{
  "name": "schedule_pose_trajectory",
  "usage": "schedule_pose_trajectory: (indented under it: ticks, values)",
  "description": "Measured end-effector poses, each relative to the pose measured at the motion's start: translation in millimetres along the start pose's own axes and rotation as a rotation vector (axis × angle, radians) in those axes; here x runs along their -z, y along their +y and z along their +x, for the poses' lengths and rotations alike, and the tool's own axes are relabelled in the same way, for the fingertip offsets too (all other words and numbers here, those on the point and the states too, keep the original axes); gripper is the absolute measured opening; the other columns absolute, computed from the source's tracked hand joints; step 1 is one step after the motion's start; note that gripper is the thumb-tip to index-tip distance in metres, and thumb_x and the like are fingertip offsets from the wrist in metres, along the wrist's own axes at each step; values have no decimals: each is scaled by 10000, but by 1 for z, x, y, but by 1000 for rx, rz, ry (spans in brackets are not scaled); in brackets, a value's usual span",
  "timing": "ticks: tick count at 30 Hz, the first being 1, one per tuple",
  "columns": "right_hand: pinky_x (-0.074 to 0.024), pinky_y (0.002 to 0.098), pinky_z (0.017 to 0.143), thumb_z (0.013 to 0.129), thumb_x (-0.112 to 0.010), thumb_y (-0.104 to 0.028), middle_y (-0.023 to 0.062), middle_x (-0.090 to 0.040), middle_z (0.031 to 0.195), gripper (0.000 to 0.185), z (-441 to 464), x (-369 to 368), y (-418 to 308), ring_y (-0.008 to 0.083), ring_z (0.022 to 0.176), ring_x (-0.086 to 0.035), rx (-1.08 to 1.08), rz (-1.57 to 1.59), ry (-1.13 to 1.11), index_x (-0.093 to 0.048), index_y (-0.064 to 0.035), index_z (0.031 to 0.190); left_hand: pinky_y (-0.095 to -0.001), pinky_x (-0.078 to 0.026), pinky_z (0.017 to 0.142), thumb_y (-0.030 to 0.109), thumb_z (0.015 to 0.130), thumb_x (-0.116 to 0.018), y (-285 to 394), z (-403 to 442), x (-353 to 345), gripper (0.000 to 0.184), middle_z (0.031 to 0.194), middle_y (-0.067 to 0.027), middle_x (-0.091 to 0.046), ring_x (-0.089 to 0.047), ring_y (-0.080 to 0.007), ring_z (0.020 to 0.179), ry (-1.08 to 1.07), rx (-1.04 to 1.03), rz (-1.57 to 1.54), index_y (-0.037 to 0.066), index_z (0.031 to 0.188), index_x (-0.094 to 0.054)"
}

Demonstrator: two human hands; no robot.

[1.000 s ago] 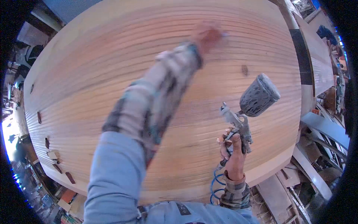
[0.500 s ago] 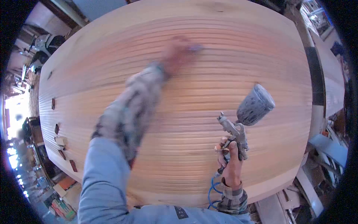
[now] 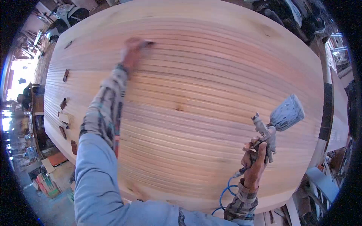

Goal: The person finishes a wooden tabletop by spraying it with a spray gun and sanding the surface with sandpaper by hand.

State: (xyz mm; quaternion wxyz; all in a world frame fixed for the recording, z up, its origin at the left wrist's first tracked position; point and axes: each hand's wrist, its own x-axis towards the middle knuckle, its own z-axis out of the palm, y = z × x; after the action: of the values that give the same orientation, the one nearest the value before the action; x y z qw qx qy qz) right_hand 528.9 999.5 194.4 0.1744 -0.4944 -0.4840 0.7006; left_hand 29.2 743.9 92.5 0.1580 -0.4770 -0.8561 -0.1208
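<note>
A large grooved wooden panel point(image 3: 181, 90) spreads out below me. Towards its far left part, my left hand point(image 3: 132, 52) is closed on a small dark-ended object point(image 3: 149, 43), too blurred to name, at the grooved surface. My right hand point(image 3: 255, 162) grips the handle of a spray gun point(image 3: 266, 133) above the right part of the panel. A paint-spattered cup point(image 3: 287, 113) sits on the gun, tilted to the right. From the bottom of its handle runs a coiled blue hose point(image 3: 226, 192).
Small dark wooden pieces point(image 3: 66, 75) and a pale block point(image 3: 64, 118) lie along the panel's left edge. A scooter point(image 3: 66, 17) stands beyond the far left corner. Boards point(image 3: 322, 184) are stacked at the lower right, and another panel point(image 3: 339, 116) lies at the right.
My left hand has swept leftward across the grooves with the small object. The view has shifted, and the spray gun in my right hand now appears farther right.
</note>
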Motion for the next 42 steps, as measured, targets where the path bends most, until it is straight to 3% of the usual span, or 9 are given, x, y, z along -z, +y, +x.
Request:
schedule_pose_trajectory:
  ticks: [5, 8, 14, 20, 26, 29, 34, 36, 42]
  values:
    - [-251, 188, 400, 992, -554, -443, 53, -648, 769, 362, 1, -5, -5, 34, 442, -386, 54, -58, -23, -619, -96, 1076, -416, -455, 1021, 197, 936, -591, -48, 5, -13, 270, 1187, -71, -683, -620, -280, 1113, -15, 332, 65, 121, 1179, -682]
    - [-268, 190, 399, 987, -567, -432, 46, -649, 775, 346, -1, -5, 0, 32, 448, -404, 5, -49, -2, -619, -102, 1074, -417, -441, 1030, 122, 888, -621, 85, 95, -45, 143, 1099, -74, -615, -579, -238, 1083, -48, 584, -2044, 80, 1025, -622]
    - [-283, 191, 396, 992, -560, -421, 27, -647, 791, 327, 1, -27, 3, 25, 460, -418, -29, -103, 42, -617, -110, 1074, -418, -458, 964, 138, 841, -638, 149, 153, -142, 91, 972, -68, -619, -595, -231, 993, -67, 351, -2362, 92, 920, -649]
    - [-257, 204, 384, 1012, -506, -471, 63, -632, 818, 412, 9, -34, 8, 41, 400, -357, 33, -206, -99, -582, -77, 1106, -417, -488, 886, 252, 822, -660, -104, 44, -23, 210, 931, -113, -676, -642, -279, 945, 7, 49, -40, 89, 931, -734]
    - [-258, 205, 382, 1015, -509, -450, 60, -631, 799, 385, 5, -30, 6, 44, 404, -369, 14, -212, -109, -582, -79, 1089, -437, -438, 977, 334, 846, -673, -50, 61, -9, 289, 1067, -137, -664, -563, -318, 1112, 137, 290, -48, 115, 1023, -734]
    - [-253, 204, 385, 1013, -514, -449, 62, -629, 792, 379, 1, -36, 6, 46, 405, -371, 65, -250, -68, -582, -83, 1083, -388, -516, 807, 181, 860, -643, 75, 134, -52, 124, 880, -59, -627, -619, -250, 882, -79, 576, -2204, 122, 958, -596]
    - [-259, 205, 388, 1014, -514, -433, 66, -644, 803, 368, -7, -49, 7, 48, 405, -375, 47, -194, -45, -590, -81, 1089, -445, -489, 971, 237, 904, -652, 202, 208, -170, 234, 1008, -88, -642, -614, -297, 959, 575, -95, -1739, 97, 1068, -561]
    - [-257, 205, 388, 1015, -515, -425, 70, -651, 808, 361, -5, -49, 5, 45, 406, -376, 63, -220, -68, -592, -80, 1088, -461, -483, 963, 241, 886, -682, 159, 193, -167, 213, 1006, -80, -638, -613, -306, 966, -2, 120, -2603, 112, 1033, -597]
    - [-258, 199, 415, 1007, -533, -393, 48, -653, 809, 330, -6, -58, -11, 29, 457, -386, 43, -230, -118, -604, -78, 1074, -373, -518, 873, 220, 859, -682, -82, 75, 1, 211, 888, -100, -681, -659, -236, 906, 134, 23, -268, 66, 993, -735]
